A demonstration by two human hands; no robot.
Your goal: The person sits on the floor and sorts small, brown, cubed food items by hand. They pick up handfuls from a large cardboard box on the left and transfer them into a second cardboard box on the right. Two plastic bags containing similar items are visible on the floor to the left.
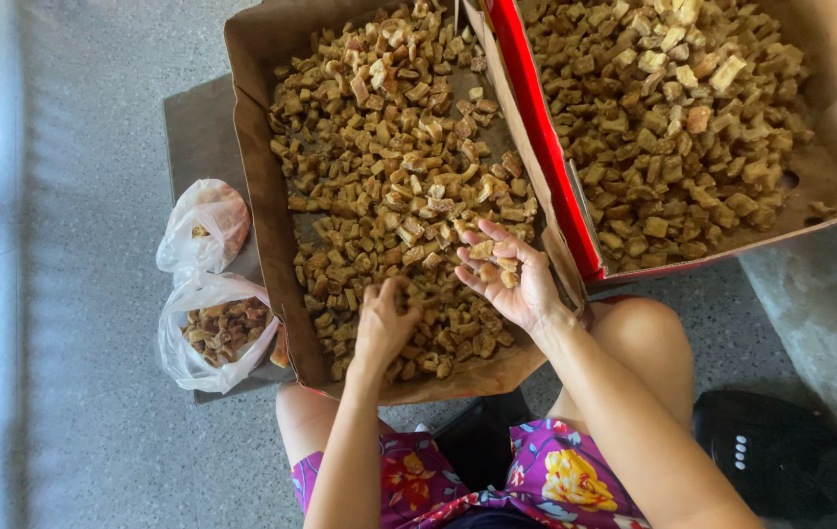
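Left hand [384,328] digs closed-fingered into the brown chunks [389,157] filling the center cardboard box [252,186], right hand [506,274] cupped open holding several.

**Two hands among dried brown pieces in a cardboard box**

The left hand [384,328] lies palm down on the brown chunks [389,167] filling the near cardboard box [262,206], fingers curled into them; the right hand [508,276] is turned palm up just beside it, cupping a few pieces [493,263]; a second box with a red edge [546,137], also full of chunks, overlaps the first on the right; two clear plastic bags [211,323] sit left of the near box on a grey board [198,127], the nearer one holding similar pieces; bare knees and flowered shorts [555,480] show below.
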